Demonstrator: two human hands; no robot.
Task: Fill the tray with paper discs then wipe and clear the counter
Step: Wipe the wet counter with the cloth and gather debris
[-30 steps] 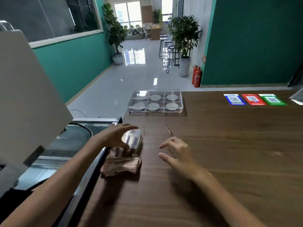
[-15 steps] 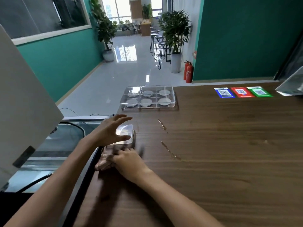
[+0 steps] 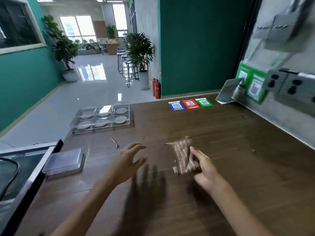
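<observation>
A clear tray (image 3: 75, 126) with six compartments stands at the far left edge of the wooden counter (image 3: 221, 167), with a white paper disc (image 3: 120, 119) in each compartment. My right hand (image 3: 204, 167) grips a folded brown striped cloth (image 3: 185, 156) just above the middle of the counter. My left hand (image 3: 127, 161) hovers to the left of the cloth, fingers spread and holding nothing. A clear lidded box (image 3: 64, 162) sits at the counter's left edge. A thin metal tool (image 3: 115, 143) lies between the tray and my left hand.
Three QR-code cards (image 3: 190, 103), blue, red and green, lie at the far edge. A grey wall with power sockets (image 3: 289, 86) and a green sign rises along the right side. A glass-topped unit (image 3: 20, 169) sits lower on the left.
My right hand took the cloth from beside the box and carried it right to the middle of the counter. My left hand left the box and moved right. The view swung right.
</observation>
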